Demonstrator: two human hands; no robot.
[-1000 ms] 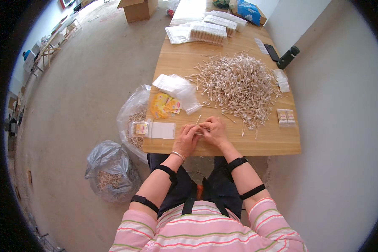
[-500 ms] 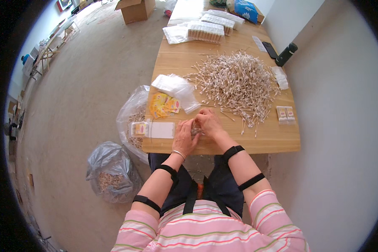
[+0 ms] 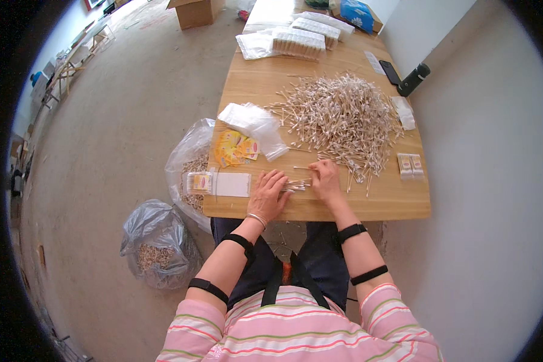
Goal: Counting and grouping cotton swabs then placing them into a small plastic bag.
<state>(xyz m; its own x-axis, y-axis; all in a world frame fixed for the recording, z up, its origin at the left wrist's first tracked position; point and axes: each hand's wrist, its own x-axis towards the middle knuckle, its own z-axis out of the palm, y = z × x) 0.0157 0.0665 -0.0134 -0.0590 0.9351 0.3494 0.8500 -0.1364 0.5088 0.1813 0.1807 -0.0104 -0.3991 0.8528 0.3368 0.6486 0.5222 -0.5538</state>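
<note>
Near the table's front edge, my left hand curves over a small bunch of cotton swabs, whose white tips stick out to the right. Its fingers are closed around them, and part of the bunch is hidden under the palm. Just to the right, my right hand is pinched on a single cotton swab that points left. Beyond both hands spreads a big loose pile of cotton swabs. Left of my left hand lies a white card, beside a clear pack of swabs with a yellow label.
Clear plastic bags and yellow cards lie at the left edge. Two small packs sit at the right, below a dark bottle and phone. Packed swabs stand far back. Bags of swabs rest on the floor.
My right hand has moved right, away from my left hand, and now pinches a single swab. The bunch of swabs by my left hand shows more clearly.
</note>
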